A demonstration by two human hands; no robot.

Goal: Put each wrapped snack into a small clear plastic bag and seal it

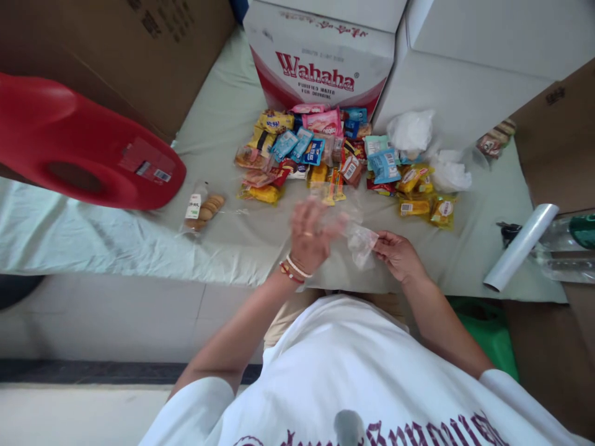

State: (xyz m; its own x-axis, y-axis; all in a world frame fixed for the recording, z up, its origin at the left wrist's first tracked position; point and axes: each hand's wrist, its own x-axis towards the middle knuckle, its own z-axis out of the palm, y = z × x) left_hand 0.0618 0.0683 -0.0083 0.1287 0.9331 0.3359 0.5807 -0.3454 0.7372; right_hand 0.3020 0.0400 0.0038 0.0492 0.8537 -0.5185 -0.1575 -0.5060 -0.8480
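A clear plastic bag (361, 243) hangs from the pinched fingers of my right hand (397, 253), above the front part of the cloth. My left hand (310, 235), with bracelets at the wrist, is beside the bag's left side. Its fingers are smeared by motion, so I cannot tell whether they touch the bag. Just beyond both hands lies a pile of small wrapped snacks, with blue packets (297, 144), a pink packet (321, 122) and yellow packets (414, 206). Left of my hands lies a clear pack of round biscuits (204, 209).
A Wahaba-style white and red carton, printed "Wahaha" (320, 62), stands behind the snacks. A big red jug (88, 148) lies at the left. White crumpled plastic (411, 131), a plastic film roll (520, 248) and clear bottles (567, 257) are at the right.
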